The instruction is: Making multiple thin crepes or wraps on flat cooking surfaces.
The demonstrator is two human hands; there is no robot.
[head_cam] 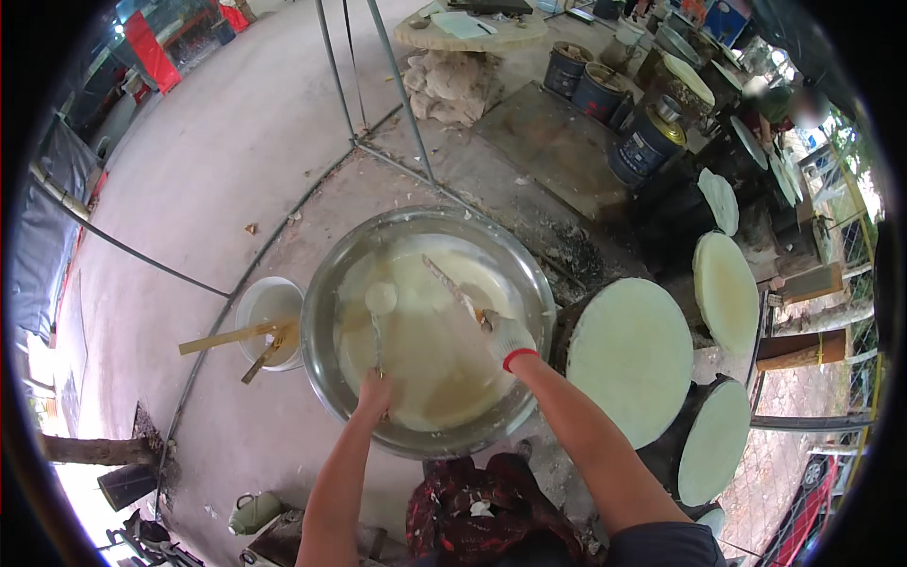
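Note:
A wide steel basin (429, 451) holds pale, creamy liquid (425, 368) in front of me. My left hand (376, 391), bare, grips the handle of a ladle (381, 298) over the lower left of the liquid; the ladle's round bowl points away from me. On the right, my right hand (508, 336) wears a whitish knitted glove with a red cuff. It is closed on the handle of a long, flat scraper (448, 282) coated in pale residue, whose blade reaches up and left over the liquid.
A white bucket (244, 312) with wooden tools stands left of the basin. Round drums with pale, coated tops (629, 361) line the right side. Dark paint-type buckets (646, 147) and a stone table (471, 32) stand beyond. Metal poles (401, 92) rise ahead. Another person works at the upper right.

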